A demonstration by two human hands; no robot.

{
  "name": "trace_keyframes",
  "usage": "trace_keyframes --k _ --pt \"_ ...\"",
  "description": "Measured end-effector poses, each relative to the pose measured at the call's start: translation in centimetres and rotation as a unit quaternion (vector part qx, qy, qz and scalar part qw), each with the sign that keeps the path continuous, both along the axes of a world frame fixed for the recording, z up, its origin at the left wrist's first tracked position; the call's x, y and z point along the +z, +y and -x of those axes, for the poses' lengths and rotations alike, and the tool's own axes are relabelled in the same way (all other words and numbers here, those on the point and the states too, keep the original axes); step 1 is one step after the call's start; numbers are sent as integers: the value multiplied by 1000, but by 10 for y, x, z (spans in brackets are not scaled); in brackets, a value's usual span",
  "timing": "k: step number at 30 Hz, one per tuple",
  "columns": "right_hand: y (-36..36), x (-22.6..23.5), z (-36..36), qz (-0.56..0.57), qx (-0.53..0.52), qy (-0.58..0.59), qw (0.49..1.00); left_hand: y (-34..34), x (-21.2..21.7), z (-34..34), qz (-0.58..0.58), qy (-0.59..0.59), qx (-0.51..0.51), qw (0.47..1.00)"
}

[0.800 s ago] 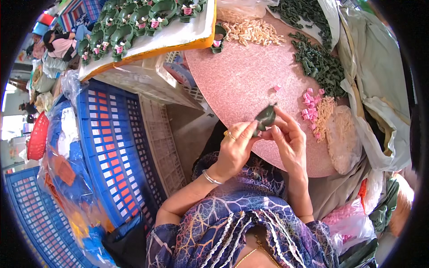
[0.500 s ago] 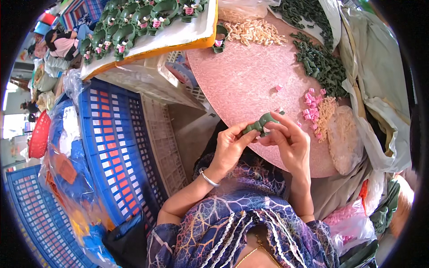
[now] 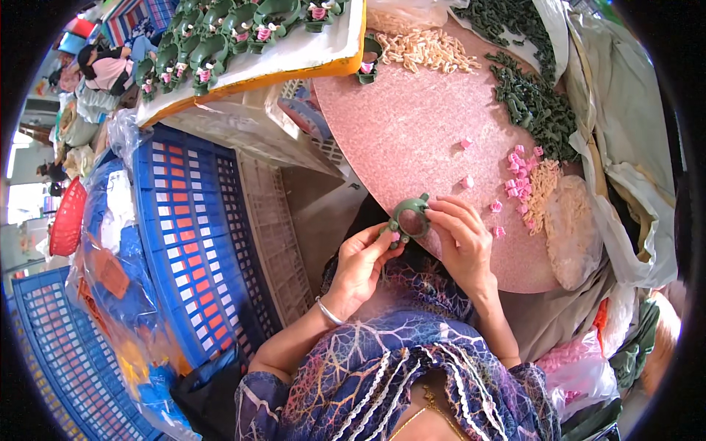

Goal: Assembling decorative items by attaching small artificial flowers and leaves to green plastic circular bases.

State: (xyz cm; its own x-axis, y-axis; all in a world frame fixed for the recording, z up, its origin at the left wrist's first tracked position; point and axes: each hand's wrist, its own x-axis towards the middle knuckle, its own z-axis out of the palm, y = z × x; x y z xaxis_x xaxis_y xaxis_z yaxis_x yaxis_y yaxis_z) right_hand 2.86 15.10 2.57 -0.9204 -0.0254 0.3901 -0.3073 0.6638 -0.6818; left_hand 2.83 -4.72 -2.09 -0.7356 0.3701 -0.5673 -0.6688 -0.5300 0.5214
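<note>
Between my hands, over the near edge of the round pink table [image 3: 397, 121], is a green ring-shaped figurine [image 3: 397, 217] with a small pink piece low on its side. My left hand [image 3: 357, 268] pinches its lower left end between thumb and fingers. At the ring's right rim, the fingertips of my right hand [image 3: 465, 239] touch it, fingers bent together. The table shows through the round opening. Closest to my right hand lie a few loose pink pieces [image 3: 498, 231], with a heap of pink pieces [image 3: 519, 173] farther right.
At the upper left, a white tray [image 3: 254, 79] with a yellow edge carries several green figurines [image 3: 208, 50]; another figurine [image 3: 368, 65] stands beside it. Cream pieces [image 3: 434, 51] and dark green pieces [image 3: 533, 103] lie at the back. A blue basket [image 3: 151, 242] stands left.
The figurine has turned and moved slightly left and down, so its round opening now faces up. My right hand has shifted left with it. More loose pink pieces show on the table.
</note>
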Motion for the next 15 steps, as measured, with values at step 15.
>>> trace_keyframes --k 15 --pt "1 2 5 86 -38 -30 995 6 33 12 -74 8 0 997"
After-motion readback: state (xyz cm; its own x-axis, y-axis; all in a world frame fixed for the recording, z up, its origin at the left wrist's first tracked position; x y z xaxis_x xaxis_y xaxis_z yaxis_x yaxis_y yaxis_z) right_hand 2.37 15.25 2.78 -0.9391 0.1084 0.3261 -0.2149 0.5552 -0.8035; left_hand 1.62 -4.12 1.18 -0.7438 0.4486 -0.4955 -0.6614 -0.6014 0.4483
